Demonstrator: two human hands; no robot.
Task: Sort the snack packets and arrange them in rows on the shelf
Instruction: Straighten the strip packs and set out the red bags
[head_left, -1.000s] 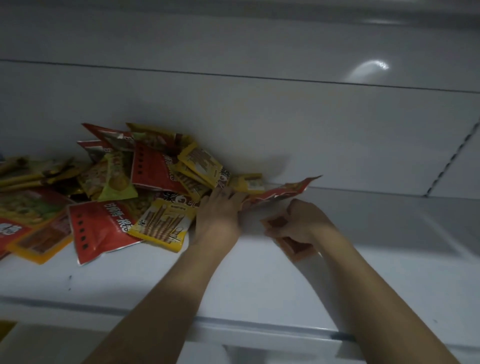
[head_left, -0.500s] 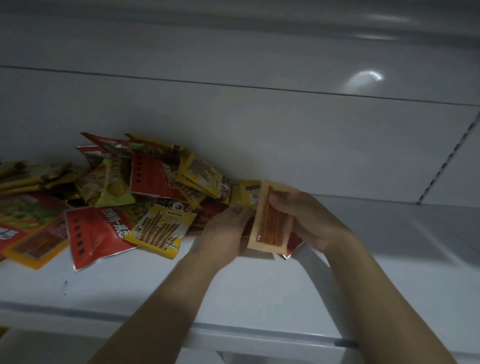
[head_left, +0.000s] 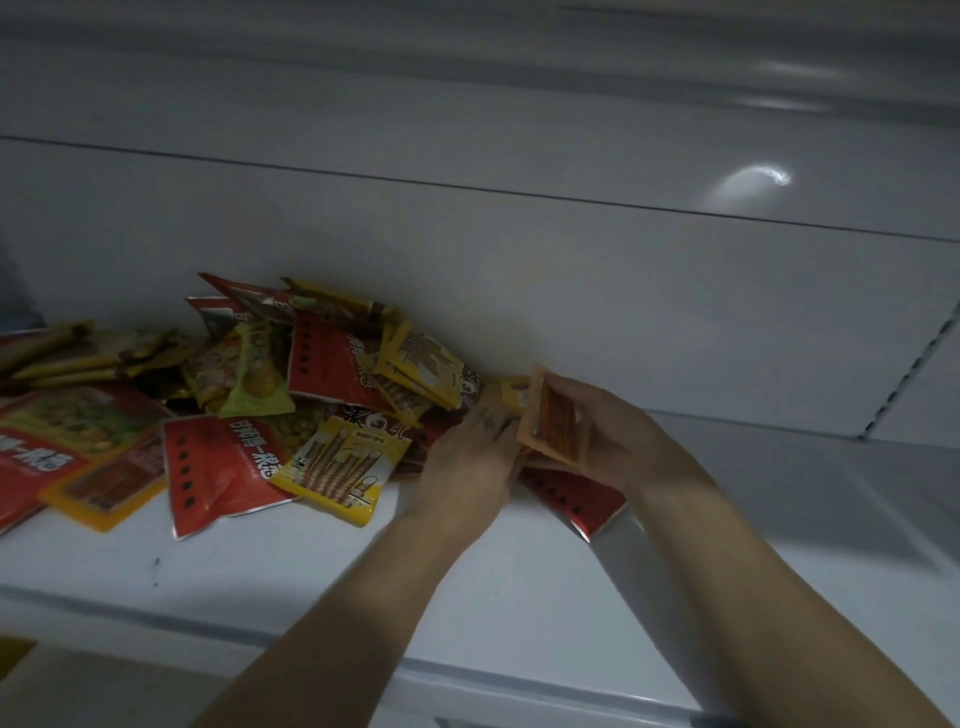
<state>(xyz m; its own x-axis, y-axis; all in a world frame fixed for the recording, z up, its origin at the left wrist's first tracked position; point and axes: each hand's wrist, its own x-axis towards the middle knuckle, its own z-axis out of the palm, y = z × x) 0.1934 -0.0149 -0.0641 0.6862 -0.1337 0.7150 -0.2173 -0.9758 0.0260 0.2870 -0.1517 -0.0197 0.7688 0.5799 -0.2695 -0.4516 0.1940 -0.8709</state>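
Note:
A loose heap of snack packets (head_left: 311, 395), red, yellow and green, covers the left half of the white shelf (head_left: 311, 571). My right hand (head_left: 618, 441) holds a small orange packet (head_left: 556, 415) upright at the heap's right end, thumb and fingers round its edges. A red packet (head_left: 582, 499) lies flat on the shelf under that hand. My left hand (head_left: 472, 457) rests on the heap's right edge next to the orange packet, fingers reaching into the packets; what they touch is hidden.
The shelf's white back panel (head_left: 571, 291) rises right behind the heap. The right part of the shelf (head_left: 831, 509) is bare. A slotted upright (head_left: 914, 369) runs at the far right. The shelf's front lip (head_left: 467, 670) lies under my forearms.
My right hand lifted the small orange packet from the shelf and turned it upright, facing me. The red packet that stuck up between my hands now lies flat under my right hand.

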